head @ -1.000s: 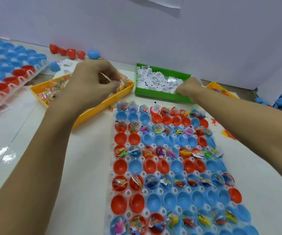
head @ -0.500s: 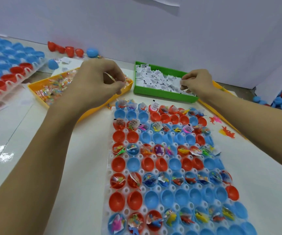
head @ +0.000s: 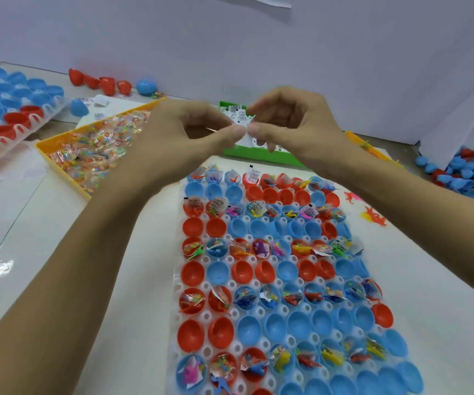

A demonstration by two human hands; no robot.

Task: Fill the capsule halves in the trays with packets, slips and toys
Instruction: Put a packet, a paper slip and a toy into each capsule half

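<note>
Both hands had met above green tray point(head: 247, 153) | left hand point(head: 184, 129), right hand point(head: 293, 121) pinched white slip point(head: 244, 129) together | capsule tray point(head: 177, 283) nearer

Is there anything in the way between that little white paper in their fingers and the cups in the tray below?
Nothing visible. Both hands, left hand and right hand, pinch the white slip in open air above the far end of the tray; the capsule halves sit open-topped.
</note>
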